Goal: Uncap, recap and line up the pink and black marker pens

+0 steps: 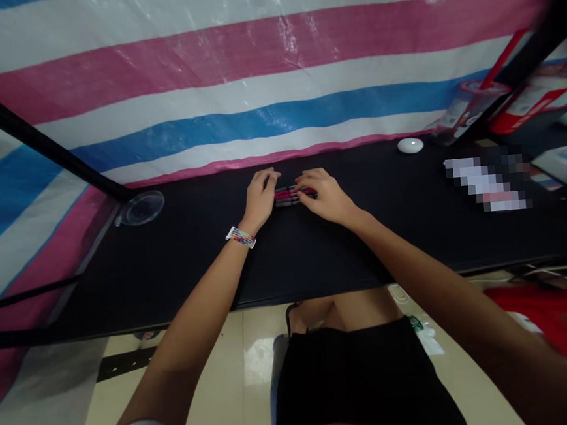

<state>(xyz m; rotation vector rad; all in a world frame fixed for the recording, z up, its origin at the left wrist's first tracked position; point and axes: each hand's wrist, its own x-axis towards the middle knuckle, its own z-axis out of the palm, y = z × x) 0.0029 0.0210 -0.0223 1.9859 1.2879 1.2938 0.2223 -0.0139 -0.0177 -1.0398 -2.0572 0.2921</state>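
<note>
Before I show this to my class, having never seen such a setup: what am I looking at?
There is no machine here: one camera, worn on a person's head, looks forward and down. The bare left hand and right hand are at opposite ends of a few slim pen-like items on a black table. I can't tell whether either grips them. A clear round lid lies toward the left; a white oval object and a cup with a red straw are toward the right.
</note>
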